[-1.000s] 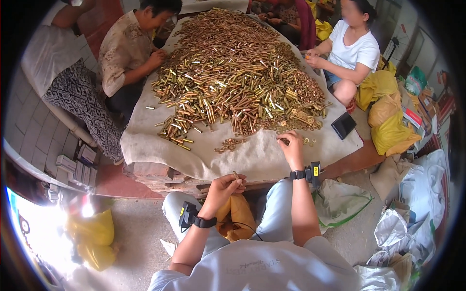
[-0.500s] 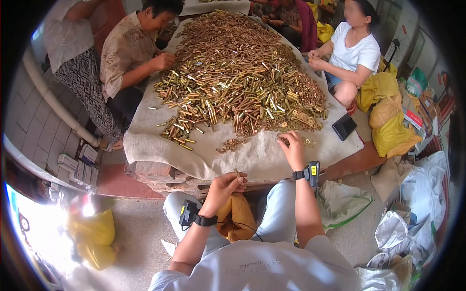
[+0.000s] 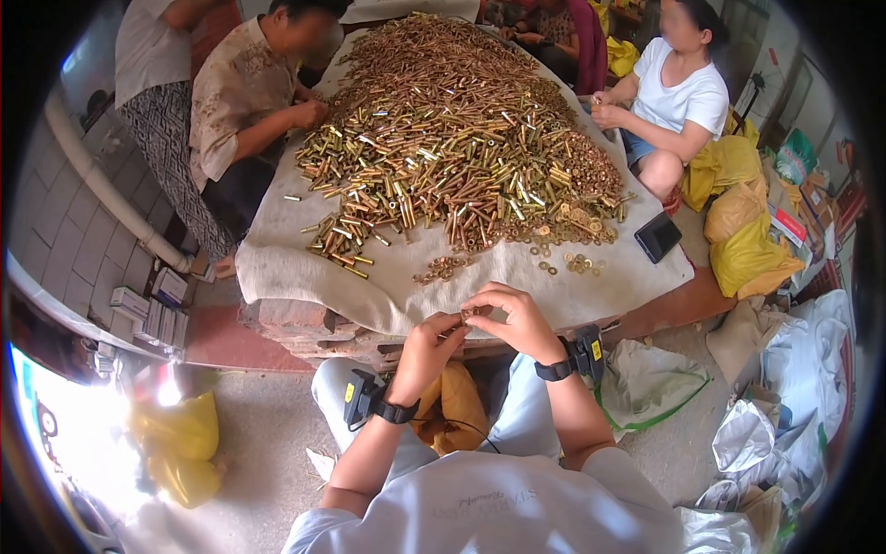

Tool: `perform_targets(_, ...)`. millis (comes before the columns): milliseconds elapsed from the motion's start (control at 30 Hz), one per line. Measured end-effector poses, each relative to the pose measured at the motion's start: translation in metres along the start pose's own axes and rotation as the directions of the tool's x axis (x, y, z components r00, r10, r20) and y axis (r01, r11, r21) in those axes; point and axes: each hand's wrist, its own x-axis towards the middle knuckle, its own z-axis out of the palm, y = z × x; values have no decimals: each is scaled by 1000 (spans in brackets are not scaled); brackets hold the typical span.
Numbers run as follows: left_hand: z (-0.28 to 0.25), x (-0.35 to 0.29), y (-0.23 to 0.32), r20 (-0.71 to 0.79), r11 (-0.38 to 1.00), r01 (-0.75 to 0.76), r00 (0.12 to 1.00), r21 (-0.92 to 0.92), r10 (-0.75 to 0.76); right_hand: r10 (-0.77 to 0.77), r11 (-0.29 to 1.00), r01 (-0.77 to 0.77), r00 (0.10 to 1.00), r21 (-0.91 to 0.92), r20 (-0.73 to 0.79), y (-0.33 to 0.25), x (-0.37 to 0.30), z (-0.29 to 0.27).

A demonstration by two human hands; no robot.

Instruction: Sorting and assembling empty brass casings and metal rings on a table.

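Observation:
Just beyond the near edge of my lap, my left hand (image 3: 431,349) and my right hand (image 3: 510,319) meet fingertip to fingertip. Between them is a small brass-coloured piece (image 3: 472,313), partly covered by the fingers. My left hand is closed on a small brass tube, mostly hidden now. The right thumb and forefinger pinch at the same spot; what they hold is too small to make out. On the cloth ahead lie a cluster of small copper-coloured parts (image 3: 443,270) and scattered flat brass rings (image 3: 581,265).
A large heap of brass tubes (image 3: 434,157) covers the cloth-topped table (image 3: 277,268). A black phone (image 3: 657,238) lies at its right edge. Co-workers sit along both sides. Yellow bags (image 3: 746,254) and white sacks (image 3: 812,369) stand at right; a yellow bag (image 3: 175,434) lies at left.
My right hand has left the brass rings on the cloth and come back toward me, meeting my left hand. The left hand has stayed nearly in place, rising slightly.

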Motion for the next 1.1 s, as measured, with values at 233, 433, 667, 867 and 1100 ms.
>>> perform_targets(233, 0, -4, 12, -65, 955, -143, 984, 260, 166, -56, 989, 56, 998, -135, 5, -5, -4, -3)
perform_targets(433, 0, -5, 19, -57, 939, -165, 980, 302, 191, 18, 997, -24, 997, -76, -76, -10, -6, -3)
perform_targets(667, 2, -8, 15, -58, 991, -116, 991, 72, 120, -62, 998, 61, 995, -13, -83, -13, -3, 6)
perform_targets(867, 4, -11, 11, -17, 992, -123, 992, 17, 123, -35, 995, 51, 985, 88, -170, -5, -10, 20)
perform_targets(1100, 4, -12, 14, -12, 981, -5, 1000, -196, 2, 28, 941, 21, 990, 337, -140, -1, -12, 24)
